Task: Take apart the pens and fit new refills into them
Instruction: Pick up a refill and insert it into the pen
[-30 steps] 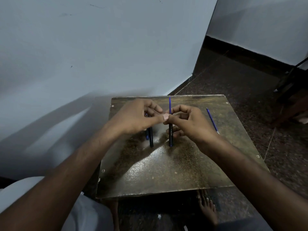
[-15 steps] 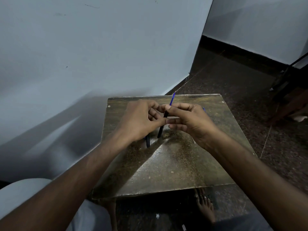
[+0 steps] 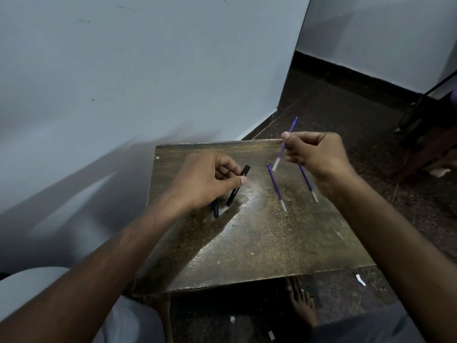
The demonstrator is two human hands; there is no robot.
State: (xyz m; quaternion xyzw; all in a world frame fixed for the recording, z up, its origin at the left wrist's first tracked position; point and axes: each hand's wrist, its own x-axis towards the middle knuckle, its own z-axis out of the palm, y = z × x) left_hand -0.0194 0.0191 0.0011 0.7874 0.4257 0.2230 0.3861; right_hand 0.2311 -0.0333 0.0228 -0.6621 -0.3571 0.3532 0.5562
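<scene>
Pens and refills, head view. One black pen barrel [image 3: 238, 185] is gripped in the left hand [image 3: 205, 179], pinched between the thumb and curled fingers; it slants from upper right to lower left, and its lower end is at or just above the table [image 3: 259, 256] near the left edge, though contact cannot be told. A second dark pen part [image 3: 216, 209] lies on the table partly under the left hand, just beside the lower end of the held barrel. The right hand [image 3: 315, 154] is closed on a thin blue refill [image 3: 284, 146], held between thumb and forefinger above the far right corner of the table; the refill tilts, with its blue tip up past the far edge and its pale end pointing down toward the table top, clear of it. Two more blue refills lie flat on the table in the far right part, roughly parallel, each with its pale end toward the near edge: the middle refill [image 3: 276, 186] lies between the two hands, and the outer refill [image 3: 309, 185] lies close to the right edge, partly hidden behind the right wrist. The two lying refills are apart from each other and from the pen barrel. A bare foot [image 3: 303, 305] shows on the dark floor [image 3: 346, 107] below the near edge, with small scraps of paper [image 3: 360, 280] near it. A pale wall [image 3: 148, 70] stands behind the far left corner.
</scene>
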